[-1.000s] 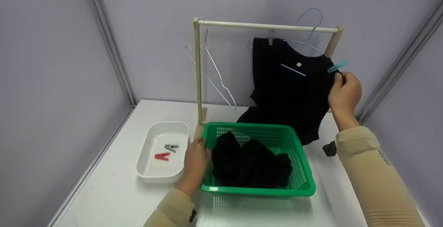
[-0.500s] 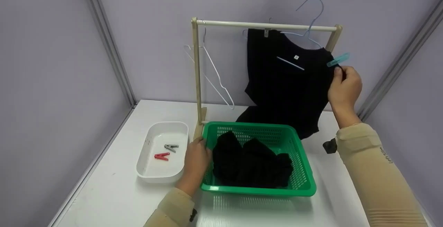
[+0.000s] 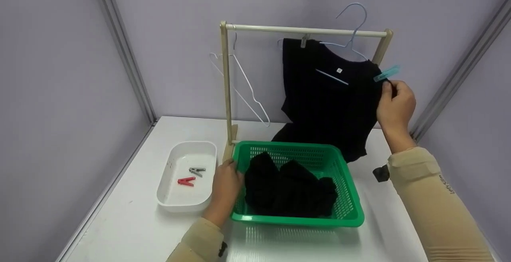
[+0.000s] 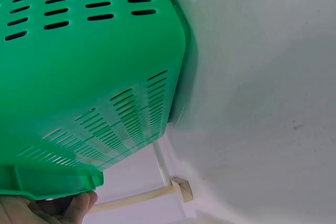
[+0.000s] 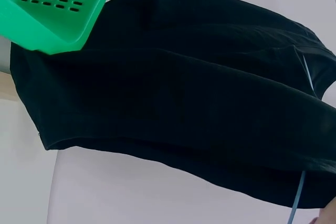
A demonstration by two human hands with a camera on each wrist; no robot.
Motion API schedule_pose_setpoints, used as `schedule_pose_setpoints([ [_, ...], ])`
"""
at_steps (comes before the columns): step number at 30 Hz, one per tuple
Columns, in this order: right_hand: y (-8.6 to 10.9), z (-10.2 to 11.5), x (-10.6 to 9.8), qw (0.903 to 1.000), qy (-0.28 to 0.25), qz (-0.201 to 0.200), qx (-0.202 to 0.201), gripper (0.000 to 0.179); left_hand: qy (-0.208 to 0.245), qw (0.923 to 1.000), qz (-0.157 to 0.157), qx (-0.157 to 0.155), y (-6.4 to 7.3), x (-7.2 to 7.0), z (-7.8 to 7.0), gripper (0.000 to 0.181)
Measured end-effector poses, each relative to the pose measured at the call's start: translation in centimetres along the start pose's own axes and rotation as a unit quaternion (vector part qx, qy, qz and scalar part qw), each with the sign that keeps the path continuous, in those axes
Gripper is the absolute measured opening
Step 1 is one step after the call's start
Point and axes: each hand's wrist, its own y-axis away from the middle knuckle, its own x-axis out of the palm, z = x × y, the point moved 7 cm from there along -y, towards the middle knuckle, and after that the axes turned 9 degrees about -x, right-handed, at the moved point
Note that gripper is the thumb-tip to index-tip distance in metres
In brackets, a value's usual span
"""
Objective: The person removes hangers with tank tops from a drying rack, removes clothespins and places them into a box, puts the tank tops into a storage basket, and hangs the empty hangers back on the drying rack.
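In the head view, my right hand (image 3: 396,104) pinches the right shoulder edge of a black sleeveless top (image 3: 331,102). The top is on a light blue wire hanger (image 3: 352,40), whose hook stands above the rod and overlaps it in this view. A turquoise clothespin (image 3: 386,73) sits on the shoulder by my fingers; a grey clothespin (image 3: 304,40) is on the other shoulder. My left hand (image 3: 228,184) grips the left rim of a green plastic basket (image 3: 295,221), fingers curled under it in the left wrist view. Black clothing (image 3: 287,190) lies bunched in the basket.
A small wooden rack (image 3: 275,28) stands behind the basket, with an empty white hanger (image 3: 249,82) at its left end. The white tray (image 3: 165,192) at left holds a red clothespin (image 3: 186,181) and a grey clothespin (image 3: 197,171). Walls enclose the table.
My right hand has raised the top and hanger, then lowered them a little, with a slight shift left. My left hand and the basket have stayed put.
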Motion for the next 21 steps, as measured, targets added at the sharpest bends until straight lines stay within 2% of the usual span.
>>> schedule_pose_setpoints([
  [7,0.7,-0.3,-0.1,1.0000,-0.008,-0.004,-0.002,0.028,0.002,0.9999,0.010,-0.011,0.0,0.3,0.1,0.024],
  [13,1.6,-0.8,-0.1,0.9999,-0.012,0.005,0.004,0.029,0.001,0.9999,0.010,-0.008,0.1,0.3,0.0,0.025],
  [21,2.0,-0.3,-0.3,0.9998,-0.019,0.007,-0.003,0.030,0.004,0.9999,0.010,-0.012,0.0,0.4,0.1,0.025],
])
